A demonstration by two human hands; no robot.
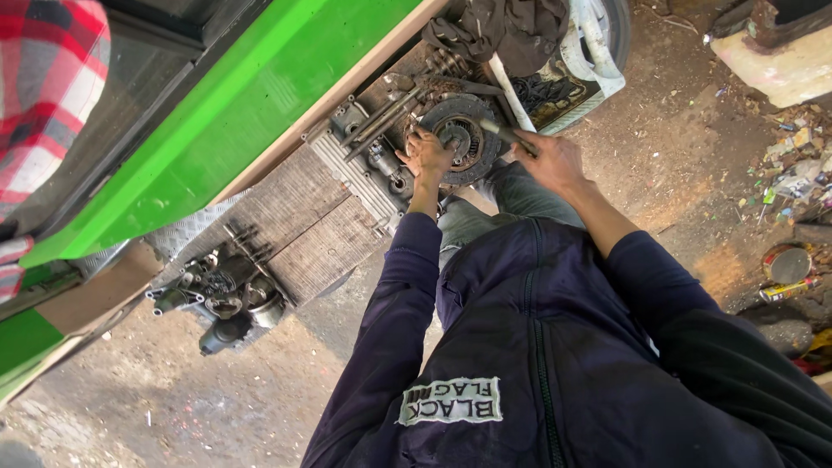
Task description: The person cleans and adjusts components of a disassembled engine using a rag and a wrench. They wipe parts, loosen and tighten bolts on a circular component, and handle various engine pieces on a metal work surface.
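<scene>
Gripping a metal rod-like tool (503, 134), the right hand (548, 160) clenches its handle just right of the round clutch-like disc (459, 137), tip at the rim. The left hand (426, 154) presses on the disc's left edge, fingers spread, near the frame's upper middle. A slipping tip could, I judge, strike those fingers or tip the disc off the board (299, 221).

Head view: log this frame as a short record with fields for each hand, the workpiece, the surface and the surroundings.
left hand: left hand rests on the rim of the round clutch disc
right hand: right hand closed around a metal bar tool aimed at the disc's centre
surface: wooden platform beside a green vehicle panel
nearby: engine part at the platform edge; dark rag above
</scene>
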